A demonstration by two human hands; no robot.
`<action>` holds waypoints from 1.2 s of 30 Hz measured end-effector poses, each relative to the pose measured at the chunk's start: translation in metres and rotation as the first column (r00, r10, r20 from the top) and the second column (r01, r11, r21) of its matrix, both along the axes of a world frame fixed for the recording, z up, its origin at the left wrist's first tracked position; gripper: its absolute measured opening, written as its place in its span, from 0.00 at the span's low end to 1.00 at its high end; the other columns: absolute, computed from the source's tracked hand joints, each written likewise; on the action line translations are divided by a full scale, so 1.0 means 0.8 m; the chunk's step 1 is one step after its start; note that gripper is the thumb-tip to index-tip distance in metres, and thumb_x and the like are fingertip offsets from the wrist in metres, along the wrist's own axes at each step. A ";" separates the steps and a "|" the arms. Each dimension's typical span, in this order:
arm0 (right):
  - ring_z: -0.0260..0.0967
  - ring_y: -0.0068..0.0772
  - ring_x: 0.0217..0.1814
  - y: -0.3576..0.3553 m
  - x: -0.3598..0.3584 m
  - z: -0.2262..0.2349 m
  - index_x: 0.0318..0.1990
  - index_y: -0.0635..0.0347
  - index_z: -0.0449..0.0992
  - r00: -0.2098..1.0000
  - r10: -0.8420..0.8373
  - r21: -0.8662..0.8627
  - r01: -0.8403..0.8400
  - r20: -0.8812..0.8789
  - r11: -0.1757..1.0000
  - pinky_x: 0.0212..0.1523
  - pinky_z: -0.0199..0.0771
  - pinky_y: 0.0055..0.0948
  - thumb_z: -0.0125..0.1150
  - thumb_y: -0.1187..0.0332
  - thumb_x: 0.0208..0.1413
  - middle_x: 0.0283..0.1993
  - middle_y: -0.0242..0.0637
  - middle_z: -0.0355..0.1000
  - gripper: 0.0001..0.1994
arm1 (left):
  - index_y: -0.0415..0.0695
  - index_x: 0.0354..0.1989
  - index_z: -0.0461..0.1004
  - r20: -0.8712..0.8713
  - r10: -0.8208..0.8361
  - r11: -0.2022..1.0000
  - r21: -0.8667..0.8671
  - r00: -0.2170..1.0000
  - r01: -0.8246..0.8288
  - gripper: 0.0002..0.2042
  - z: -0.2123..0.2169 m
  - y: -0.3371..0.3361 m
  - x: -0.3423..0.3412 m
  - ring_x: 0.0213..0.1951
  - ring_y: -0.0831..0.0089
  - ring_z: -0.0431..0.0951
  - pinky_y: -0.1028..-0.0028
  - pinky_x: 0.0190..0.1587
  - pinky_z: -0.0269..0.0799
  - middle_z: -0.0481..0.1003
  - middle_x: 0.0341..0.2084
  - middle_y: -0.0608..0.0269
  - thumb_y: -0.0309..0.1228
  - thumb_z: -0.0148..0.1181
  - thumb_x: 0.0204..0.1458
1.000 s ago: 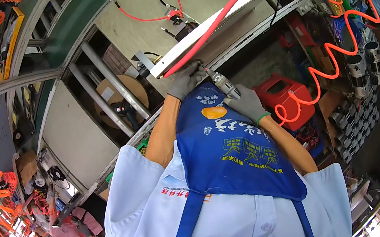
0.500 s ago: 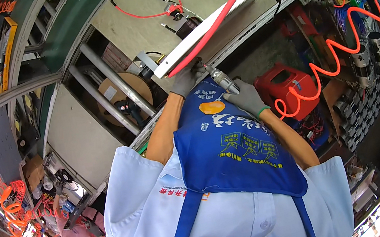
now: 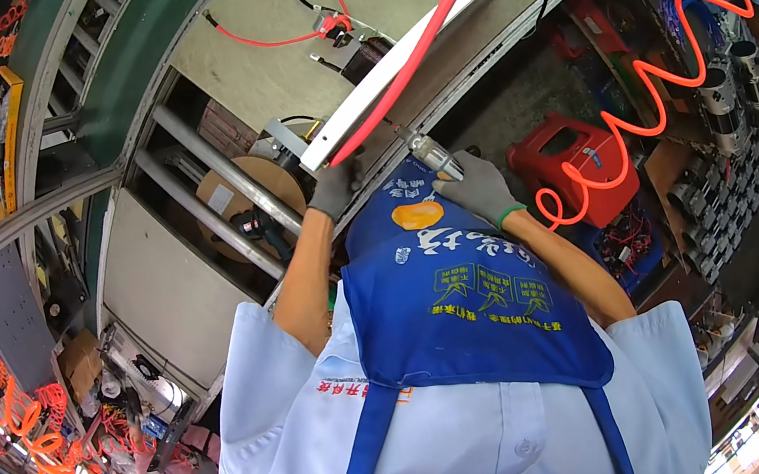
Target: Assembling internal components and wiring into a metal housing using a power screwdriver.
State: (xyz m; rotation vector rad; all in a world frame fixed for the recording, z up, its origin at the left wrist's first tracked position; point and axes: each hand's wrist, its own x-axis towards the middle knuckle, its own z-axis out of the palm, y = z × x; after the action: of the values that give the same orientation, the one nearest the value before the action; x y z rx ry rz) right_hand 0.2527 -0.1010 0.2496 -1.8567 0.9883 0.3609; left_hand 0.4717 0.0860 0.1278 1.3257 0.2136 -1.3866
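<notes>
My right hand (image 3: 481, 191), in a grey glove, is closed round a silver power screwdriver (image 3: 434, 156). Its thin bit points up and left, toward the underside of a long white panel (image 3: 432, 43). Along that panel's near side runs a thick red hose (image 3: 402, 78). My left hand (image 3: 337, 190), gloved in dark grey, is at the panel's lower left end, just below the hose's end. Its fingers are partly in shadow, and I cannot tell whether they grip anything. Behind the panel, a small red part with red and black cables (image 3: 332, 26) lies on the bench.
The bench (image 3: 243, 68) has a metal front edge. Steel rollers (image 3: 210, 170) bridge a gap at left, above a brown reel and a dark power tool. A red plastic case (image 3: 580, 166) stands at right, near an orange coiled air hose (image 3: 654, 123). Another person in pink works at lower left.
My left hand has moved left and down, away from the screwdriver's tip to the panel's end. The right hand and screwdriver have shifted slightly left and up.
</notes>
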 end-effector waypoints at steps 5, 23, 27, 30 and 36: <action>0.76 0.53 0.46 0.002 0.011 0.024 0.43 0.58 0.76 0.999 0.007 0.031 -0.006 -0.039 0.999 0.47 0.73 0.44 0.67 0.52 0.49 0.40 0.49 0.78 0.21 | 0.42 0.50 0.75 0.528 0.029 0.993 -0.112 0.849 0.036 0.12 -0.127 0.104 0.094 0.39 0.67 0.78 0.69 0.40 0.74 0.78 0.37 0.61 0.32 0.51 0.64; 0.78 0.34 0.39 0.017 0.031 0.022 0.46 0.60 0.77 0.989 -0.095 -0.006 0.095 -0.111 0.995 0.43 0.75 0.33 0.69 0.59 0.49 0.37 0.43 0.79 0.19 | 0.60 0.38 0.74 -0.284 -0.452 0.855 -0.408 0.846 0.320 0.12 -0.084 -0.153 0.204 0.15 0.86 0.47 0.78 0.18 0.39 0.50 0.13 0.82 0.52 0.56 0.62; 0.78 0.33 0.38 0.022 0.029 0.013 0.46 0.60 0.77 0.987 -0.142 0.027 0.144 -0.079 0.989 0.43 0.75 0.33 0.70 0.60 0.49 0.37 0.43 0.79 0.19 | 0.59 0.40 0.76 -0.223 -0.381 0.894 -0.338 0.897 0.296 0.12 -0.075 -0.163 0.193 0.14 0.86 0.47 0.78 0.17 0.38 0.51 0.12 0.81 0.52 0.57 0.62; 0.77 0.32 0.38 0.023 0.026 0.008 0.46 0.61 0.77 0.985 -0.158 0.047 0.161 -0.072 0.986 0.43 0.75 0.33 0.70 0.61 0.49 0.36 0.43 0.78 0.19 | 0.57 0.41 0.78 -0.067 -0.357 0.910 -0.252 0.932 0.331 0.15 -0.048 -0.158 0.190 0.14 0.85 0.47 0.77 0.17 0.39 0.51 0.11 0.80 0.53 0.59 0.60; 0.76 0.31 0.38 0.025 0.034 0.004 0.46 0.61 0.77 0.981 -0.158 0.081 0.168 -0.117 0.983 0.43 0.74 0.33 0.70 0.62 0.49 0.37 0.43 0.77 0.19 | 0.51 0.39 0.80 0.058 -0.429 0.901 -0.047 0.901 0.432 0.21 0.009 -0.160 0.201 0.12 0.84 0.48 0.76 0.17 0.39 0.52 0.10 0.79 0.57 0.60 0.56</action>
State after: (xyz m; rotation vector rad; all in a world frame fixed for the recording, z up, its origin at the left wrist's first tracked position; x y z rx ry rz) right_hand 0.2800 -0.0808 0.2528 -1.6763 1.1722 0.4061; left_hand 0.6328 -0.0421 0.1349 1.4074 -0.1657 -1.7136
